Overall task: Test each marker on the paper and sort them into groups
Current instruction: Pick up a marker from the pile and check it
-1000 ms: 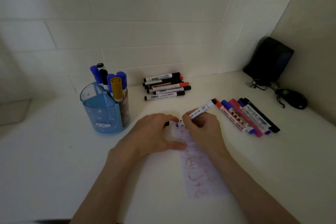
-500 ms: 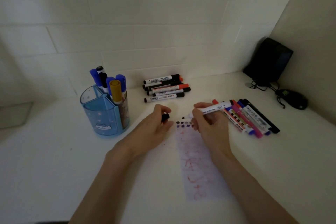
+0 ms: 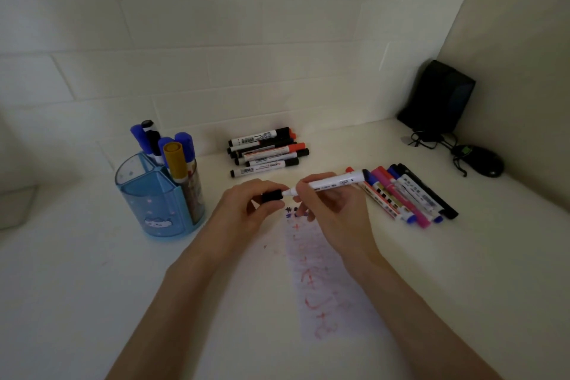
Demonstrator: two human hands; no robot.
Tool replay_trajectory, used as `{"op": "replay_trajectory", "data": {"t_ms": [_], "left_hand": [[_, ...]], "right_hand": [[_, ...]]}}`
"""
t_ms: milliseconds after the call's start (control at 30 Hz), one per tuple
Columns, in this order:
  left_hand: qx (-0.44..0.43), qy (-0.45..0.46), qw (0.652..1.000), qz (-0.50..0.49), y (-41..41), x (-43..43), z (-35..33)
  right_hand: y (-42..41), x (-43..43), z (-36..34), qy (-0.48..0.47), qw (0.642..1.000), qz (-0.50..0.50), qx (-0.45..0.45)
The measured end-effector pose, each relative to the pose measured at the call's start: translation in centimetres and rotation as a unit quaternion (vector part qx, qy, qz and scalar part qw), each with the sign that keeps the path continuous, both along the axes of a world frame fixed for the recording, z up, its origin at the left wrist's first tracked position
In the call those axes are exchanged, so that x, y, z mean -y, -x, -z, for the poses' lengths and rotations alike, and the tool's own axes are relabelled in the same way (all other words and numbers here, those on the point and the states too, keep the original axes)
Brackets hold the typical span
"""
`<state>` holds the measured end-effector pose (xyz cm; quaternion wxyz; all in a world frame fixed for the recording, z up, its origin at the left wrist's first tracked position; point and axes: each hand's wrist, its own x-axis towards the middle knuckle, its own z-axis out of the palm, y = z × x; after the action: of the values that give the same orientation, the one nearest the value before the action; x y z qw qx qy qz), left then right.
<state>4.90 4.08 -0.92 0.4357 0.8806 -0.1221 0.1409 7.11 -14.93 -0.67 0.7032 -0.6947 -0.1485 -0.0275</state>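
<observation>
Marker (image 3: 336, 183) tip is hidden inside the cap (image 3: 272, 196).

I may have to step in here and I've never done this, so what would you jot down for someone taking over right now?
Left hand: pinches the black cap, held at the marker's tip.
Right hand: grips the white marker above the paper.
Done: the paper carries red scribbles and dark marks at its top; a back group lies near the wall, a right row beside the paper.
Left: cap this marker, place it in a group, then probably test the upright markers in the blue holder.
</observation>
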Motion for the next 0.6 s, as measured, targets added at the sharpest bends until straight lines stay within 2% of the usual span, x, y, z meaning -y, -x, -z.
{"op": "replay_trajectory", "data": {"t_ms": [100, 200, 267, 367, 467, 600], "left_hand": [[-0.003, -0.014, 1.0, -0.007, 0.1, -0.3, 0.4], [0.005, -0.051, 0.999, -0.008, 0.3, -0.1, 0.5], [0.001, -0.027, 1.0, -0.007, 0.2, 0.0, 0.7], [-0.031, 0.057, 0.998, -0.019, -0.2, 0.0, 0.8], [-0.005, 0.058, 0.998, -0.007, -0.3, 0.1, 0.5], [0.01, 0.06, 0.998, -0.004, -0.3, 0.1, 0.2]], "right_hand": [[-0.2, 0.5, -0.3, -0.005, 1.0, -0.015, -0.02], [-0.3, 0.9, -0.5, 0.032, 0.998, -0.039, -0.036], [-0.2, 0.8, -0.4, 0.045, 0.997, -0.046, -0.043], [-0.1, 0.7, -0.5, -0.005, 0.995, -0.058, -0.084], [-0.3, 1.1, -0.9, -0.054, 0.99, -0.061, -0.116], [-0.6, 1.7, -1.0, -0.076, 0.989, 0.009, -0.125]]}}
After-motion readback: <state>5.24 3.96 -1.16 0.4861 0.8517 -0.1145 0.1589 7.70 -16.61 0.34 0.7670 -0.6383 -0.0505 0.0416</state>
